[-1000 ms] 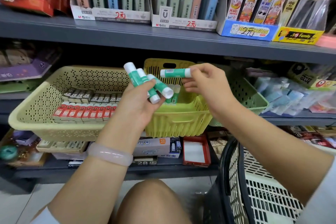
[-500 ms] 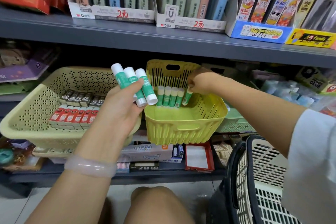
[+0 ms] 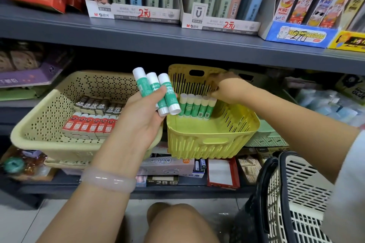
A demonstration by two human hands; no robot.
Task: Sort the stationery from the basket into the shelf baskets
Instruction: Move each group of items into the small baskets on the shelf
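Three green-and-white plastic glue sticks (image 3: pixel 156 92) are fanned out in the left hand (image 3: pixel 138 122), white caps up and tilted to the left, their lower ends just over the left rim of the yellow slotted plastic basket (image 3: pixel 212 138). The left hand's fingers curl round the sticks from behind and the thumb crosses the front of them; its forearm rises from the lower left, with a pale translucent bangle (image 3: pixel 108 180) at the wrist.

Inside the yellow basket a row of five matching glue sticks (image 3: pixel 196 105) stands leaning against the back wall, caps up and side by side. The right hand (image 3: pixel 224 89) reaches in from the right with the wrist bent, its fingers curled down at the right end of that row. It seems to pinch the cap of the last stick, though the fingertips are hidden behind the hand, so the grip itself cannot be told for sure.

Left of the yellow basket, touching it, sits a wide beige perforated plastic basket (image 3: pixel 39 132) holding red-and-white erasers (image 3: pixel 90 124) and dark boxes marked 2B (image 3: pixel 96 103). Both baskets rest on a grey metal shelf (image 3: pixel 177 41), partly blurred at its left. At the lower right, cut off by the frame edge, is a black-rimmed cream lattice shopping basket (image 3: pixel 300 193); its contents do not show.
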